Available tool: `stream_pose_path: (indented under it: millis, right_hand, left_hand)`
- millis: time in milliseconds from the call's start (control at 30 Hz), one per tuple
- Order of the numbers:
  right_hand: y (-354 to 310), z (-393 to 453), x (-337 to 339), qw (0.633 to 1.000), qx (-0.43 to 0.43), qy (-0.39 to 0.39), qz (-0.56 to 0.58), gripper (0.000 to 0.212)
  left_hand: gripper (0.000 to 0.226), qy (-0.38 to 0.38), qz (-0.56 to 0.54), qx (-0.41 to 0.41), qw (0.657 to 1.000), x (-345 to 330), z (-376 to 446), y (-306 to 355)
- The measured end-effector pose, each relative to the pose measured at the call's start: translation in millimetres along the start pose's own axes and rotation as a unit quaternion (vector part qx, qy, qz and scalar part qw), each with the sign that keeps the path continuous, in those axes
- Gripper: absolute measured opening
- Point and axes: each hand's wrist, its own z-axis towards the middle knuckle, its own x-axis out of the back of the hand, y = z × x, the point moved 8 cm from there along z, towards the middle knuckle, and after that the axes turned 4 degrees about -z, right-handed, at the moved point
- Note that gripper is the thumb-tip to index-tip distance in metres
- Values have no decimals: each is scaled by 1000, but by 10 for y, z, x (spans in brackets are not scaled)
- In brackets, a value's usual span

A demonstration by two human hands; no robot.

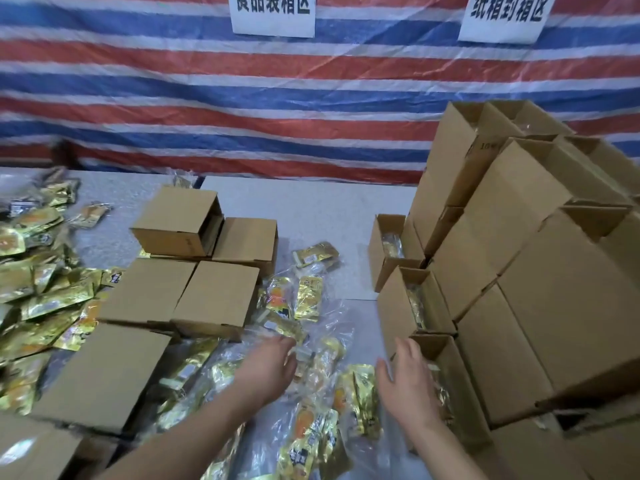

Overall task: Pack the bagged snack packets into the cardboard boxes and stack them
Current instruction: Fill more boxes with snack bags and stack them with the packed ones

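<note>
Fingers of the left hand (268, 367) reach forward, loosely spread, touching the clear-bagged snack packets (304, 299) strewn across the surface (311, 209); whether they grip one is unclear. The right hand (407, 382) is open, fingers straight, beside an open-topped cardboard box (446, 382) holding upright packets, under stacked boxes (519, 237).

we read two white signs on the striped tarp — left sign (273, 13) "良品装箱区", top cut off, right sign (506, 15) "纸箱封箱区" — and "10" printed on a stacked box (464, 157).
</note>
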Motion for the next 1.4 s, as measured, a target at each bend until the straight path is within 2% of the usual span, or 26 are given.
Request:
stream_pose_path:
  millis: [133,233,267,333,400,467,600,733,867,933,1033,1133,1233,1300,1400]
  right_hand:
    - [-313,100,-128,999,45,-2,-8,55]
    - [-619,115,-306,995,66,-29,70,49]
    - [-744,96,-373,993,77,-39,81,49]
    - [-976,58,-484,989,101,-55,90,47]
    - [-1176,-10,-601,985,117,-76,100,48]
    - [-1332,-90,-710,982,135,-96,96,49]
    - [-1529,-214,-846,977,153,-119,86,50]
    - [-1711,-366,-919,972,175,-132,87,47]
    - [-1852,-464,-966,967,189,-157,72,49]
    - [-1960,-509,-923,962,200,-170,73,49]
    - [-2265,-616,-735,935,222,-236,145,56]
    - [-2676,-740,-381,899,265,-289,195,70]
    - [-2708,-559,150,928,246,-197,198,52]
    - [-2512,-407,525,961,215,-118,129,41]
    - [-2078,-283,847,977,201,-65,7,37]
  left_hand:
    - [34,91,-63,87,990,824,235,-641]
    - [39,91,-50,167,981,1321,244,-1228]
    - [43,59,-37,204,977,1380,164,-1445]
    - [51,-38,56,254,965,1404,-102,-1786]
    - [65,-145,133,264,944,1299,-500,-1999]
    - [79,-210,148,272,927,1149,-934,-2142]
    - [94,-252,193,273,908,909,-1588,-2247]
    - [67,-271,272,266,884,735,-1785,-2248]
    - [48,-264,319,245,877,825,-1701,-2084]
    - [48,-246,323,219,887,1001,-1676,-1896]
    - [53,-188,187,197,944,1478,-1535,-1397]
    - [42,-115,36,139,983,1957,-1232,-680]
    - [33,-79,-52,80,992,2137,-901,-13]
    - [32,-74,-88,38,993,2092,-699,379]
    - [29,-68,-161,0,985,1870,-480,856]
